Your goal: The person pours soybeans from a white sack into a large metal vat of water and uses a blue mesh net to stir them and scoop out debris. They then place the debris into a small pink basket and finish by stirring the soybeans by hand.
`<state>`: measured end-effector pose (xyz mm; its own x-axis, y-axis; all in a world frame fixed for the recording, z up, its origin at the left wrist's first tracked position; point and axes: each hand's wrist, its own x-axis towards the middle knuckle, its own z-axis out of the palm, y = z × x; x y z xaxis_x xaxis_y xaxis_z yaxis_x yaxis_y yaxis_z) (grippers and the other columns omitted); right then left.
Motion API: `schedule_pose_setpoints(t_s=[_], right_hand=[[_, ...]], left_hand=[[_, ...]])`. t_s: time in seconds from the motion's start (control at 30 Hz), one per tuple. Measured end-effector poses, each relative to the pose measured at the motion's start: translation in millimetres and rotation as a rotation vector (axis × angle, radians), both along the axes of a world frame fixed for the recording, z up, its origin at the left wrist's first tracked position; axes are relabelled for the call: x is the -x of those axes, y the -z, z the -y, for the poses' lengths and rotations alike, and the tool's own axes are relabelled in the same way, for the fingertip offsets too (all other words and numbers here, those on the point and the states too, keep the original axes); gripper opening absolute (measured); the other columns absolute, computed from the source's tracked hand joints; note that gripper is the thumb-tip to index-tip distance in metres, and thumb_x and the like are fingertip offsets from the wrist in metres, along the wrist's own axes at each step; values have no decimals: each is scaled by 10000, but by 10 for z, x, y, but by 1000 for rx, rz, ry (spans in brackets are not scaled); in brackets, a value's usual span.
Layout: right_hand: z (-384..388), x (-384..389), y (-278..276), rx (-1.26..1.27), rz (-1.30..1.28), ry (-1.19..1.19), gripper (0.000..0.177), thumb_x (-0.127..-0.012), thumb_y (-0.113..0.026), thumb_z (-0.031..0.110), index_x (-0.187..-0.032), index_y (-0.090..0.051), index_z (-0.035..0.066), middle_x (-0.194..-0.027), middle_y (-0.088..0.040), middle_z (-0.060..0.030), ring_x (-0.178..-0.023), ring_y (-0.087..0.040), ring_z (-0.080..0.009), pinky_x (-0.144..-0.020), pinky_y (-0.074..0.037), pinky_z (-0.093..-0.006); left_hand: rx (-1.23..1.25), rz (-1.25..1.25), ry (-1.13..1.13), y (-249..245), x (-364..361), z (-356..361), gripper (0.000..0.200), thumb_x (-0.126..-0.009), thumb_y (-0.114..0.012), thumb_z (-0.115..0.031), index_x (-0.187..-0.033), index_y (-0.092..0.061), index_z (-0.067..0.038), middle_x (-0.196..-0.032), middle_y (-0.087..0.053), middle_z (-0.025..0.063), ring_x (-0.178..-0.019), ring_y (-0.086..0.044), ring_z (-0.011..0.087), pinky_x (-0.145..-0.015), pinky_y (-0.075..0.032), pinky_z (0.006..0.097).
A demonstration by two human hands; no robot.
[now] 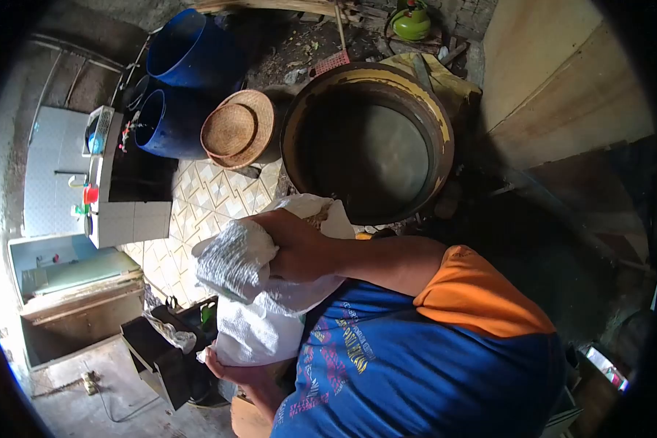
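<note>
Blue cloth of one shirt, with one orange sleeve, fills the lower right, closest to the lens. Two bare hands hold one white sack, which lies across the front of the body. Its upper end is just beside the vat, where some brown matter shows; whether sack and vat touch, I cannot tell. The right hand lies over the sack with its fingers curled round the bunched fabric, the tips hidden. The left hand is lower down, its fingers closed at the sack's bottom corner; how tightly, I cannot tell.

One wide, round vat with a worn yellow rim holds murky liquid, its mouth uncovered. Two blue barrels stand beyond, their mouths also uncovered. Two round woven trays overlap, the smaller on the larger, close to the vat's left edge. One green gas cylinder is past the far rim. Patterned floor gives open room between the trays, the sack and one tiled counter. One wooden panel bounds the vat's right side.
</note>
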<state>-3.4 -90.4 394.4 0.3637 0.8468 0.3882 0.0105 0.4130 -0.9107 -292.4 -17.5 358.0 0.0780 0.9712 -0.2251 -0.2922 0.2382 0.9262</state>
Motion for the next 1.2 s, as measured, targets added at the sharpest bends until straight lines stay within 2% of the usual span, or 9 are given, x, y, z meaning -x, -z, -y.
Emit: schedule_pose_setpoints(t_s=[0.17,0.2,0.37,0.43,0.5,0.53,0.63,0.9,1.2], right_hand=[[-90,-257,214,-11,-54,108,216,-698,-629,61,-907,-603,12,-809,-640,-87,-759,-578,-124,-705,-453,-303],[-92,-313,250,20,-98,105,219,-693,-622,49,-908,-606,9,-793,-636,-82,-747,-572,-117,-690,-453,-295],[-129,-525,396,43,-97,152,238,-681,-603,19,-918,-620,10,-770,-628,-59,-719,-546,-89,-638,-449,-270],[-173,-560,476,63,-162,178,248,-667,-619,11,-916,-622,11,-772,-631,-60,-719,-547,-96,-638,-449,-274],[-235,-559,576,71,-163,207,256,-678,-636,68,-929,-608,22,-857,-641,-135,-811,-603,-225,-745,-446,-338],[-255,-572,603,70,-166,208,256,-678,-636,68,-929,-608,22,-857,-641,-135,-811,-603,-225,-745,-446,-338],[-268,-595,634,47,-135,258,302,-638,-662,13,-936,-615,14,-813,-638,-73,-743,-562,-116,-662,-449,-285],[-198,-559,579,226,235,294,286,-604,-718,159,-821,-554,73,-740,-605,-121,-742,-601,-320,-650,-456,-383],[-290,-583,854,145,264,368,292,-601,-705,160,-821,-530,84,-714,-592,-133,-720,-583,-353,-632,-446,-422]], left_hand=[[48,48,98,-182,-246,-62,395,-775,-451,-437,-964,-526,-97,-999,-519,86,-990,-505,271,-828,-411,428],[36,24,71,-255,-368,-36,397,-790,-454,-428,-856,-529,-44,-900,-561,108,-911,-534,254,-776,-434,408],[38,4,103,-357,-577,-63,417,-767,-480,-442,-884,-527,-44,-922,-565,118,-920,-532,267,-786,-426,431],[53,-1,138,-358,-635,-98,426,-759,-489,-447,-891,-527,-44,-934,-568,121,-923,-532,270,-788,-424,436],[44,-44,146,-337,-611,-139,444,-749,-498,-455,-903,-530,-40,-954,-571,127,-924,-532,273,-791,-422,430],[44,-47,147,-333,-620,-153,444,-749,-498,-455,-903,-530,-40,-954,-571,127,-924,-532,273,-791,-422,430],[47,-21,176,-325,-640,-193,429,-750,-498,-451,-879,-531,-43,-933,-576,125,-912,-537,271,-788,-422,426],[-11,-16,279,-361,-823,-192,432,-754,-501,-455,-778,-511,-24,-825,-580,112,-832,-555,240,-758,-426,387],[-7,16,304,-350,-993,-216,398,-774,-487,-430,-754,-499,-33,-811,-576,109,-809,-554,229,-741,-428,378]])
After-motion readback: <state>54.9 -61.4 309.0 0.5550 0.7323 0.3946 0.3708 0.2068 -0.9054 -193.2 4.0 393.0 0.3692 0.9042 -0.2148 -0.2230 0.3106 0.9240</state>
